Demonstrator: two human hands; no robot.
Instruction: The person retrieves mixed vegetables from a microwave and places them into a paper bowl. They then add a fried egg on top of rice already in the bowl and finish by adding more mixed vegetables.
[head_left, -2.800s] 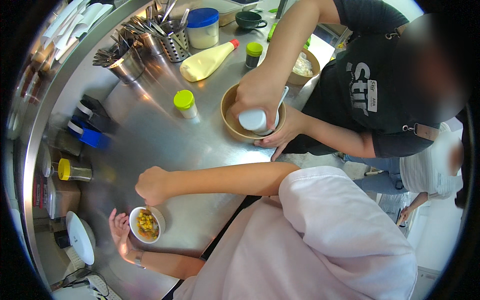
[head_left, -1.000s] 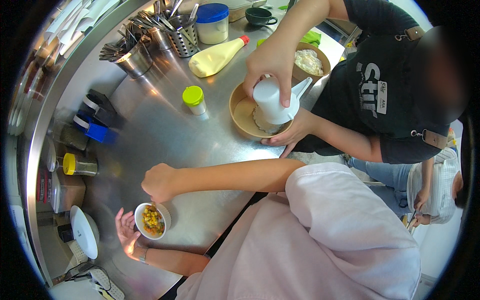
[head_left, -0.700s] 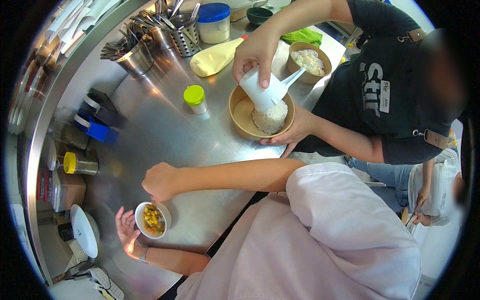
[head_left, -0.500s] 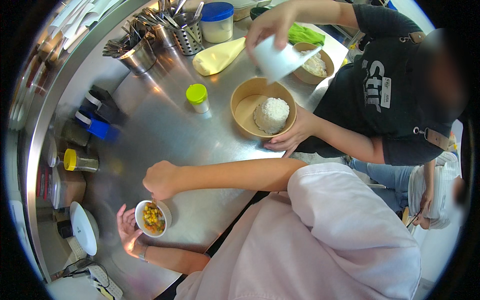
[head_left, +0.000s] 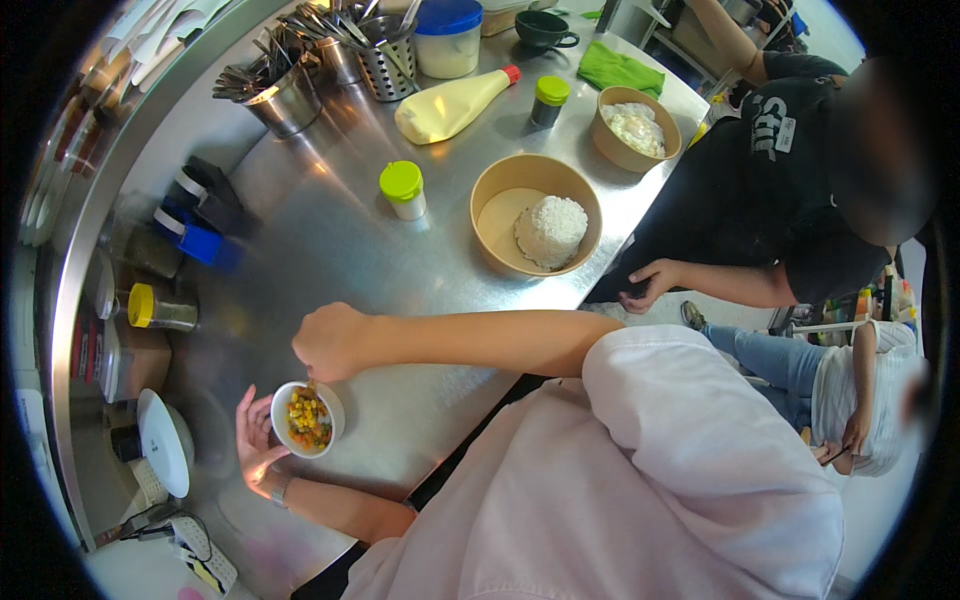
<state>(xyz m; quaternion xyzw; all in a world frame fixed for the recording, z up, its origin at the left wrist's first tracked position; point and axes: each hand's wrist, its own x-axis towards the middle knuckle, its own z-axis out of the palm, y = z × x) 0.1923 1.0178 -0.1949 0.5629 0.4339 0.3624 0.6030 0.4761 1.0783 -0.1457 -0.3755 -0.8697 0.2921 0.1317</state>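
My left hand (head_left: 254, 441) cups a small white bowl (head_left: 306, 419) of yellow and green chopped vegetables near the front edge of the steel counter (head_left: 330, 260). My right hand (head_left: 328, 342) is a closed fist just above the bowl, and a thin utensil reaches from it down into the food. Further along the counter stands a brown paper bowl (head_left: 538, 214) with a mound of white rice in it. A co-worker in a black shirt stands to the right of it, one hand (head_left: 648, 284) resting at the counter's edge.
A second brown bowl (head_left: 630, 127) of rice, a pale squeeze bottle (head_left: 450, 105), a green-lidded shaker (head_left: 402, 188), a green-lidded dark jar (head_left: 548, 100), a blue-lidded tub (head_left: 447, 36) and cutlery holders (head_left: 384, 52) stand at the back. A yellow-lidded jar (head_left: 154, 308) and a white plate (head_left: 165, 441) sit at the left.
The co-worker tipped a white cup of rice into the brown bowl, lifted the cup away and drew both hands back. My own hands have barely moved.
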